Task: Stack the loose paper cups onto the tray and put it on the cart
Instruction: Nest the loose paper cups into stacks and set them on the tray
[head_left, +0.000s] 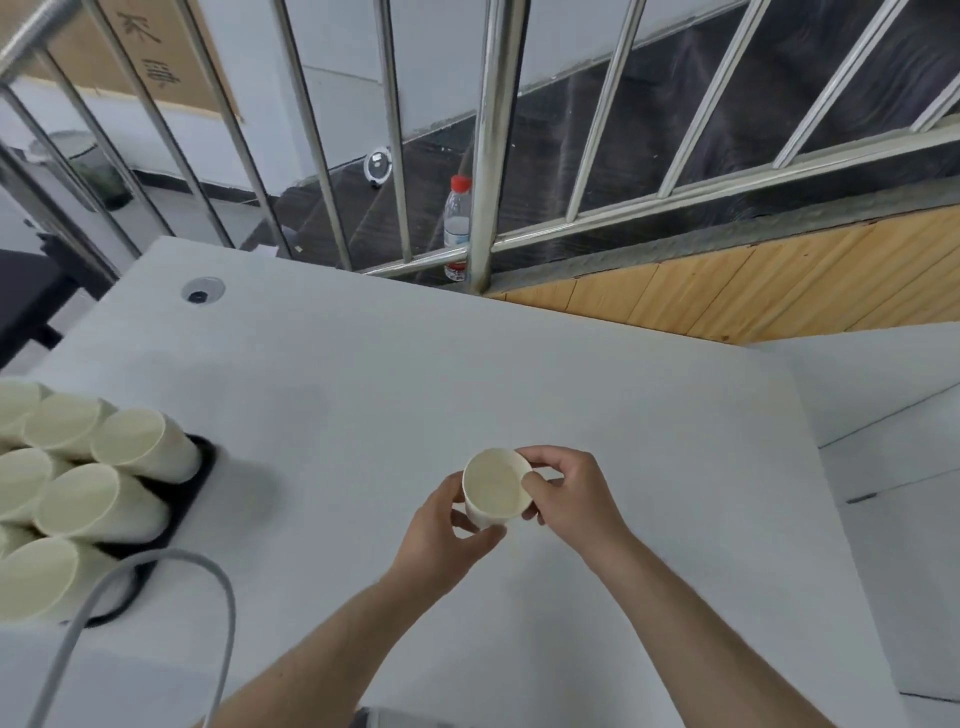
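While both hands steady it, left hand (451, 514) and right hand (566, 491) curl around one paper cup (496, 491), right of the black tray (200, 467), ready for stacking.

paper cup (496, 488): matt paper | table (415, 364): smooth matt | railing (488, 130): shiny metal

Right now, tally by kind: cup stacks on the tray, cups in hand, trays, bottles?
Cup stacks on the black tray: at least 7 tops visible, e.g.; the frame edge cuts off more.
Paper cup in hand: 1, held by the left hand and right hand.
Trays: 1.
Water bottle: 1, beyond the railing.
Total: at least 10.
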